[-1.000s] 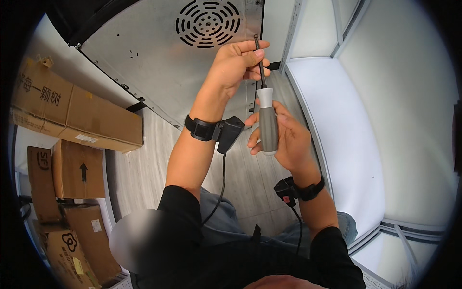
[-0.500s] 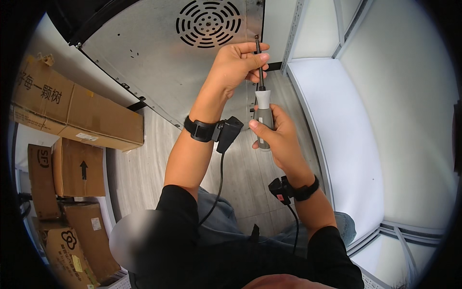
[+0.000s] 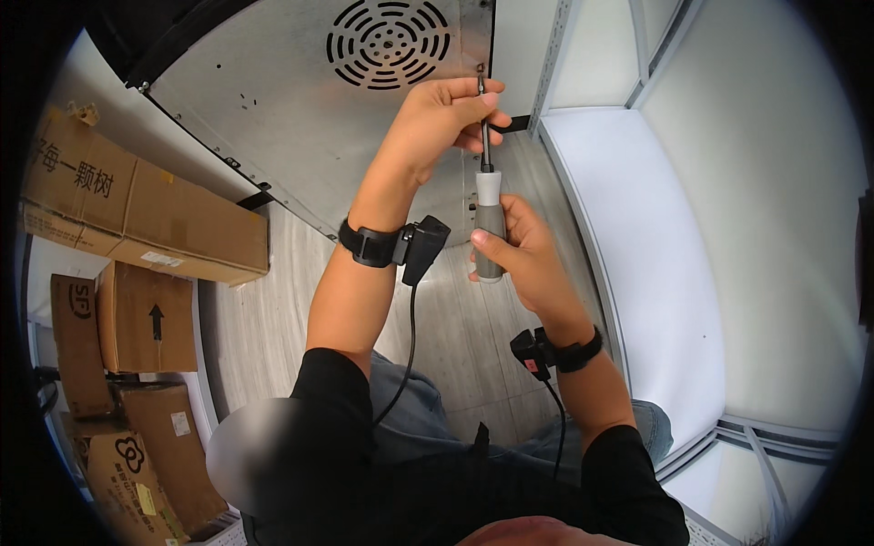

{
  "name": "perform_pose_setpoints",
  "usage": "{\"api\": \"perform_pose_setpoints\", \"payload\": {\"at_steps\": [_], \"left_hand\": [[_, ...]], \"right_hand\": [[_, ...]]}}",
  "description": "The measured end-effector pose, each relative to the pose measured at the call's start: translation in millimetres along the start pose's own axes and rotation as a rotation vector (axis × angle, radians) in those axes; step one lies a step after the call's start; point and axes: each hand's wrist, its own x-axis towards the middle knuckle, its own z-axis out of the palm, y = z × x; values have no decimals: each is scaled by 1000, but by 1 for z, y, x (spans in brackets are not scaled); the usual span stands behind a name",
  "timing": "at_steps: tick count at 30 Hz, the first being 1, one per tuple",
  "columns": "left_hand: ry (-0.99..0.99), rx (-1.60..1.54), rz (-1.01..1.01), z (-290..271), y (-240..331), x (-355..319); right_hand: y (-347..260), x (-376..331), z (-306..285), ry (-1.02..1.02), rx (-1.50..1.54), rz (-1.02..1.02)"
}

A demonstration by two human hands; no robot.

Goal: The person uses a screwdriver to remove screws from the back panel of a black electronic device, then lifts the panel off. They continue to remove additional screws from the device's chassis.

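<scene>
In the head view, we hold the screwdriver upright against the metal panel. Our right hand is wrapped closed round the grey handle, now higher on it than a second ago. Our left hand pinches the shaft near the tip, which sits at the panel's edge, so the driving looks underway.
</scene>
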Motion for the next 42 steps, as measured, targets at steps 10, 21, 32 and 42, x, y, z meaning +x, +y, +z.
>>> {"api": "perform_pose_setpoints", "payload": {"at_steps": [10, 21, 32, 42], "left_hand": [[38, 121, 62, 6, -11, 5], [47, 74, 78, 10, -11, 6], [71, 65, 74, 18, -12, 5], [109, 87, 75, 21, -13, 5]], "right_hand": [[4, -4, -6, 29, 1, 34], [4, -7, -9, -55, 166, 22], [-5, -13, -14, -145, 415, 56], [-1, -12, -7, 119, -57, -10]]}}
